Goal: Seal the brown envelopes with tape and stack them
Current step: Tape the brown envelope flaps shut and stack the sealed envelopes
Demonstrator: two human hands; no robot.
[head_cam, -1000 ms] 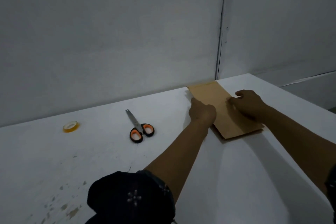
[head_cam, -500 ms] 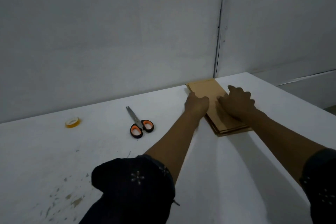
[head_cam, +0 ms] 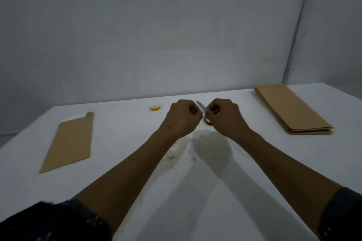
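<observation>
I see both hands, the left hand (head_cam: 181, 116) and the right hand (head_cam: 223, 116), curled with nothing visible in them. The unsealed envelope (head_cam: 69, 143) lies far to the left, long axis pointing away; left hand is nearer.

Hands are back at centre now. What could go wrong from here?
The scissors lie mostly hidden behind both hands, so a blind grab could meet the blade. The lone envelope has its flap still open near the table's left edge and could get knocked off. The stack looks slightly uneven.
</observation>
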